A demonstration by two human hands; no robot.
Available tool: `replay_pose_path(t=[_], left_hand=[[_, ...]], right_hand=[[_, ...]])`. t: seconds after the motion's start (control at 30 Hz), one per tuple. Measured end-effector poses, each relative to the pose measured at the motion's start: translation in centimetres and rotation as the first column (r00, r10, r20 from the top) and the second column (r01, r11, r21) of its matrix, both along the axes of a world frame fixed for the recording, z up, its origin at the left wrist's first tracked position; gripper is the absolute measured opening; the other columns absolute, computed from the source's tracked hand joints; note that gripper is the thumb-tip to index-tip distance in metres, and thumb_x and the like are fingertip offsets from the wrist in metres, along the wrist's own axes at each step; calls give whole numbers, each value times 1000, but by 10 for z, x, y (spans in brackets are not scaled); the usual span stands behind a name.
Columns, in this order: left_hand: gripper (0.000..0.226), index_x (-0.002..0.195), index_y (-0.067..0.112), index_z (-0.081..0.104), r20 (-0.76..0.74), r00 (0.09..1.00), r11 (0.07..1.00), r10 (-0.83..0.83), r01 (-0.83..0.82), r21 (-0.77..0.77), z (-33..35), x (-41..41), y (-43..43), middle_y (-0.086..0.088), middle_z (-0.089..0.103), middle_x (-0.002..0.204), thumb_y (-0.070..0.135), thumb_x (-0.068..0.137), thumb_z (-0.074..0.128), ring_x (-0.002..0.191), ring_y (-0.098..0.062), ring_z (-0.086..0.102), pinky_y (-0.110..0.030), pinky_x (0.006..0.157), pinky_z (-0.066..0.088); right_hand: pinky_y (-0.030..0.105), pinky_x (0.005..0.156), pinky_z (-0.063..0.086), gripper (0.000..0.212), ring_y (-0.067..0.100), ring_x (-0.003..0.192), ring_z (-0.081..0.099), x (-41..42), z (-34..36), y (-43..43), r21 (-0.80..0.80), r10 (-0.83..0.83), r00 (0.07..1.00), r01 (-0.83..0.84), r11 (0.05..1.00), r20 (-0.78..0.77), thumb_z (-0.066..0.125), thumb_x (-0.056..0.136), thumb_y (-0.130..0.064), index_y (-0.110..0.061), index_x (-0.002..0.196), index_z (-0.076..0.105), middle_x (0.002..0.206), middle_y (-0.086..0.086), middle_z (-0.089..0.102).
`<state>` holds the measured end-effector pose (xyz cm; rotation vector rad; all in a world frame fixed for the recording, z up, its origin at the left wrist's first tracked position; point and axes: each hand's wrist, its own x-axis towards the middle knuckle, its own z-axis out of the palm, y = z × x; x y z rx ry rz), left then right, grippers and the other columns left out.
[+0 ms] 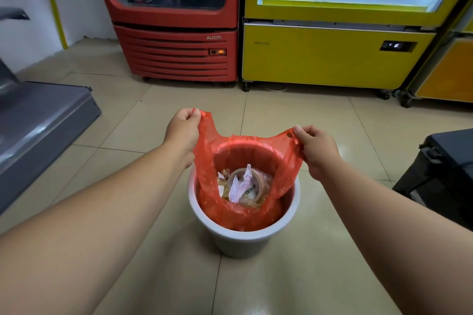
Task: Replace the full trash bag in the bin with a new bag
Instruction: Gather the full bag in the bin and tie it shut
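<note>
Beige tiled floor, glossy, with thin grout lines. Directly on it: grey bin at centre, red drinks cooler and yellow cabinet side by side behind.

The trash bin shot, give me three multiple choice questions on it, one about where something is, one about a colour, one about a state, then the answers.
1. Where does the bin stand?
A. On the tiled floor
B. On a counter
C. Inside the fridge

2. What colour is the trash bag?
A. Black
B. Red
C. White

3. What is the bag's state?
A. Tied shut
B. Lying outside the bin
C. Open, handles held

Answers:
1. A, tiles show all around its base.
2. B, translucent red plastic lines the bin.
3. C, left hand and right hand each pinch a handle, with trash visible inside.
</note>
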<state>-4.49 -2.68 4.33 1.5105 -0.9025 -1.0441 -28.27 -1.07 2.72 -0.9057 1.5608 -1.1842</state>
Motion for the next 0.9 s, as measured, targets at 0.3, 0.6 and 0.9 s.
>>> replay_pose_path(t=[0.3, 0.6, 0.9], left_hand=[[27, 75, 21, 53, 146, 980, 979, -138, 158, -132, 13, 19, 28, 1, 57, 71, 22, 98, 38, 65, -12, 52, -26, 70, 45], [20, 84, 26, 57, 663, 656, 866, -362, 500, -22, 33, 37, 58, 2, 62, 83, 7, 83, 60, 73, -13, 59, -17, 68, 46], [28, 114, 16, 64, 495, 824, 915, 277, -69, -397, 4, 41, 43, -7, 64, 113, 26, 92, 50, 103, -16, 58, -23, 90, 41]], right_hand=[[40, 66, 56, 21, 23, 62, 60, -26, 33, 5, 64, 160, 898, -146, 987, -411, 60, 90, -23, -14, 73, 54, 68, 9, 64], [23, 69, 58, 26, 21, 82, 68, -35, 79, 18, 259, 627, 735, -573, 777, -256, 62, 80, 11, 0, 103, 66, 90, 12, 71], [40, 64, 50, 6, 25, 68, 56, -44, 60, 9, -52, 132, 771, -210, 976, -622, 71, 82, -18, -12, 80, 71, 78, 15, 67]])
